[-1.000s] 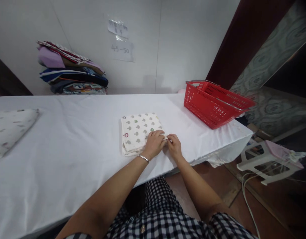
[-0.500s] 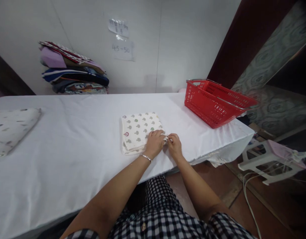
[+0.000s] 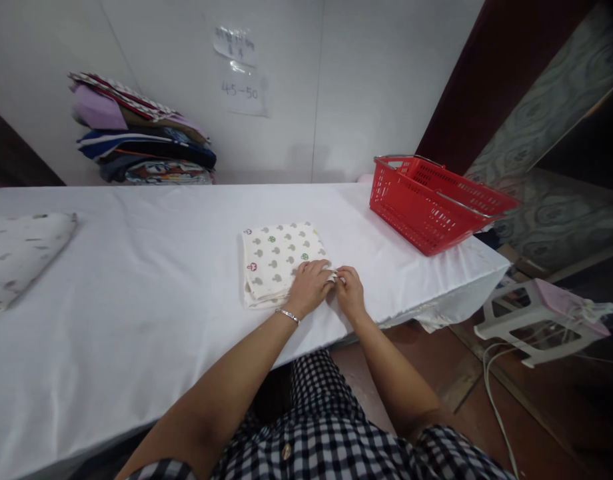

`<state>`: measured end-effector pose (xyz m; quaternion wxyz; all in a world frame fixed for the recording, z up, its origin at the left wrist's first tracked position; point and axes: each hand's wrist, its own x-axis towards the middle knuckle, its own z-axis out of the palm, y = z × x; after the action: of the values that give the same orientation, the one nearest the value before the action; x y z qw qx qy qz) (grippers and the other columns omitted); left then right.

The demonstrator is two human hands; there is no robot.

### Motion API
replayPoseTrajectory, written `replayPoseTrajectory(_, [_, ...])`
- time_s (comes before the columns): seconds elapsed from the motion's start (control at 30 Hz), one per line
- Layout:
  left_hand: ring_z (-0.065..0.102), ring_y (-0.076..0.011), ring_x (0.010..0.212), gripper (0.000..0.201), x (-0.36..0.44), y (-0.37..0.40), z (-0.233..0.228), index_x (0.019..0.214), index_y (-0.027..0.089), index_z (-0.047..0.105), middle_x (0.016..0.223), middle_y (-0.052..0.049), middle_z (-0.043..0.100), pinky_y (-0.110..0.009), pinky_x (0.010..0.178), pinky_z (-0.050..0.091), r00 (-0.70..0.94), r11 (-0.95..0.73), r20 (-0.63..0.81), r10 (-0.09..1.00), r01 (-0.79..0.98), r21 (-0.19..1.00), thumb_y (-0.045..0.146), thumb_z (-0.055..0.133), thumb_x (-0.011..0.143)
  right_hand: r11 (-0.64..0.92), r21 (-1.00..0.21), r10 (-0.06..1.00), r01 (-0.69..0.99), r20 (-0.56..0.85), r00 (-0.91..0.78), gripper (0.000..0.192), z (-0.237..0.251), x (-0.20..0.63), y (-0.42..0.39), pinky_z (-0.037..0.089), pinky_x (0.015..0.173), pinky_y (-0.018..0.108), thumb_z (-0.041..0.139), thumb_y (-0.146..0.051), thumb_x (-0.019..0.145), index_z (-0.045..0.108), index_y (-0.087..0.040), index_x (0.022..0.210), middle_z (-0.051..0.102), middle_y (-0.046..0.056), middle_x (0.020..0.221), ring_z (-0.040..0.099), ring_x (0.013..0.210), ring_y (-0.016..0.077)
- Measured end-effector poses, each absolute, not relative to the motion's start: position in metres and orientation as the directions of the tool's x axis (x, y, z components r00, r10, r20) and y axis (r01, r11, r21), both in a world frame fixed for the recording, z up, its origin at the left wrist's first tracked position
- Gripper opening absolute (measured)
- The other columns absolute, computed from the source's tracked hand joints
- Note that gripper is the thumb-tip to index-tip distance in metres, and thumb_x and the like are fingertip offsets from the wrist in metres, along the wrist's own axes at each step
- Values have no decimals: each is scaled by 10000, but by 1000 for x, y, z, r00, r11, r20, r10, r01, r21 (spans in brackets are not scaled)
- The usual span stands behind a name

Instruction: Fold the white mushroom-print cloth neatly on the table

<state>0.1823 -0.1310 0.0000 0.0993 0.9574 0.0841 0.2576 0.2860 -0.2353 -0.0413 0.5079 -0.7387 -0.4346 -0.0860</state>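
Observation:
A folded white cloth (image 3: pixel 279 257) printed with grey mushrooms and a few coloured ones lies on the white-covered table (image 3: pixel 151 280). My left hand (image 3: pixel 310 285), with a bracelet at its wrist, rests over the cloth's near right corner, fingers bent and closed on the layers there. At that same corner my right hand (image 3: pixel 349 292) pinches the edge between thumb and fingertips. The two hands nearly touch, and they hide most of the corner.
A red plastic basket (image 3: pixel 426 213) stands at the table's right end. Another folded printed cloth (image 3: pixel 24 257) lies far left. Stacked folded fabrics (image 3: pixel 146 143) sit against the back wall. Beyond the right end is a plastic stool (image 3: pixel 551 313) with a cable (image 3: pixel 491 387) near it on the floor.
Both hands stay at the cloth's near right corner, with only slight finger movement. The whole view has shifted a little; the cloth and basket keep their places.

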Motion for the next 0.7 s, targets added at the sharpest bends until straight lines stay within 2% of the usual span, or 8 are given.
replayPoseTrajectory(0.2, [462,-245,1154,159,190,-130,0,959,208,637,1255,-76,551,-441,991,319,840,-972,493,226,160,172,249,568,822,-88,-668,567,739,577,589,130,-42,287,-236,426,894,355,440,-173,838,564,-203,810,551,69,981,508,978,188])
replayPoseTrajectory(0.33, [475,-236,1138,157,189,-126,0,960,215,641,1223,-67,570,-437,988,329,845,-971,488,220,142,193,251,565,828,-90,-656,558,750,590,584,129,-42,286,-237,426,886,361,440,-186,849,564,-204,818,553,73,987,504,977,193])
replayPoseTrajectory(0.5, [478,-214,1135,166,186,-119,2,970,222,643,1213,-46,572,-403,976,350,875,-977,461,148,56,207,213,548,833,-90,-656,553,749,593,585,117,-42,286,-236,431,876,358,458,-201,853,571,-207,824,559,68,978,514,968,193])
replayPoseTrajectory(0.7, [490,-227,1114,165,187,-122,3,958,210,643,1194,-54,580,-420,971,347,865,-977,469,177,98,188,193,565,813,-50,-682,559,730,587,586,102,-42,285,-236,456,838,355,476,-196,840,574,-208,819,562,66,960,530,940,191])
